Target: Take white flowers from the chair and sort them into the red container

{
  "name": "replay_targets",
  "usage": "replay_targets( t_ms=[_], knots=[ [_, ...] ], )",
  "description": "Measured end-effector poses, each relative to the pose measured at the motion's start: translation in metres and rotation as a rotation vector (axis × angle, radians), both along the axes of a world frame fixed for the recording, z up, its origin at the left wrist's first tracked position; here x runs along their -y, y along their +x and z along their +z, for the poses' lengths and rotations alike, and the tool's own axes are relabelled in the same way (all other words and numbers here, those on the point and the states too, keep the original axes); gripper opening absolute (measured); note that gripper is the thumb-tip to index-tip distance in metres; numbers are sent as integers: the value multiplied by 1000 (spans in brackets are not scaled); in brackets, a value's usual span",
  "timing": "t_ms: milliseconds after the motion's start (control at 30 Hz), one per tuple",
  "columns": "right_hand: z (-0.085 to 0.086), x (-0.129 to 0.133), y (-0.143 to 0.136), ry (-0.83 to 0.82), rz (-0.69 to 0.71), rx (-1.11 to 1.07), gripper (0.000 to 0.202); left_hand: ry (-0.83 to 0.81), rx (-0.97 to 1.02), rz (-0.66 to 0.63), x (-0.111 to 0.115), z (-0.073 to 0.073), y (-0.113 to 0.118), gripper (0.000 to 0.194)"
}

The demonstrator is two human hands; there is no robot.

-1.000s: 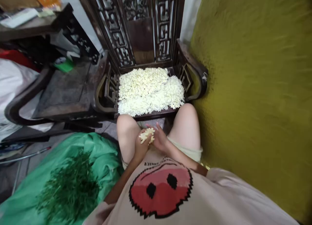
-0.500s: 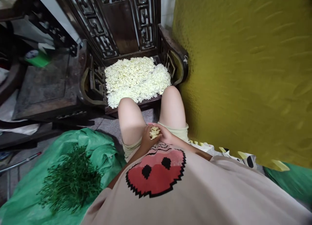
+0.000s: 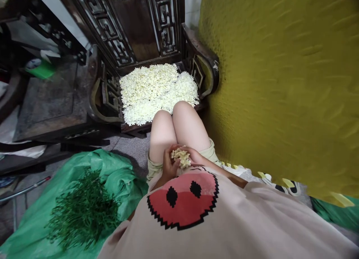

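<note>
Over my lap, a bunch of small cream-white flowers [image 3: 183, 158] rests between my cupped hands. My left hand [image 3: 168, 165] curls around the bunch from the left, its thumb against the petals. From the other side my right hand [image 3: 195, 157] wraps the flowers, its fingers partly hidden behind them. Just beyond my knees, a wide layer of similar white flowers [image 3: 151, 89] covers the seat of a dark carved wooden chair [image 3: 140, 34].
Left of my legs, a heap of thin green stems [image 3: 84, 210] lies on a green plastic sheet [image 3: 117, 169]. A dark wooden table [image 3: 50, 98] holds a green container [image 3: 42, 69]. A yellow textured surface [image 3: 280, 83] rises along the right. A metal tube [image 3: 28, 189] shows at the far left.
My knees have come together. More of the flowers show between my hands, and my left hand's fingers have shifted around them.
</note>
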State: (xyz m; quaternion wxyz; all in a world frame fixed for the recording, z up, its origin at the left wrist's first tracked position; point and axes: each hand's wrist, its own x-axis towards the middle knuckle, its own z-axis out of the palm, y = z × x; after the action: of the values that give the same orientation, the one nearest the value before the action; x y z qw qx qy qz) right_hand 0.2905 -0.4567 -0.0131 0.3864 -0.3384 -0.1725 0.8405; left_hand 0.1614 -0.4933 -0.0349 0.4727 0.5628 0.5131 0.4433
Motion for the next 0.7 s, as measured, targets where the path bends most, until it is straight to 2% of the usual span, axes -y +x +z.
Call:
replay_targets(
  t_ms=[133, 200, 267, 400, 467, 567, 700],
  knots=[
    [1, 2, -5, 162, -13, 146, 23, -1, 71, 161, 3, 0, -5, 36],
    [-1, 3, -6, 269, 5, 300, 23, -8, 106, 255, 2, 1, -8, 29],
    [-5, 4, -5, 447, 73, 488, 24, -20, 134, 317, 0, 0, -12, 27],
    [-13, 5, -2, 929, 236, 748, 32, -58, 118, 297, -4, -6, -16, 29],
    [-13, 5, -1, 1090, 276, 842, 37, -52, 119, 280, -5, -8, -15, 29],
    [-12, 2, 1, 1201, 294, 972, 43, -33, 179, 228, -5, -8, -12, 26],
    [-9, -6, 3, 1150, 218, 962, 35, -43, 250, 250, -11, -7, -6, 27]
  ],
)
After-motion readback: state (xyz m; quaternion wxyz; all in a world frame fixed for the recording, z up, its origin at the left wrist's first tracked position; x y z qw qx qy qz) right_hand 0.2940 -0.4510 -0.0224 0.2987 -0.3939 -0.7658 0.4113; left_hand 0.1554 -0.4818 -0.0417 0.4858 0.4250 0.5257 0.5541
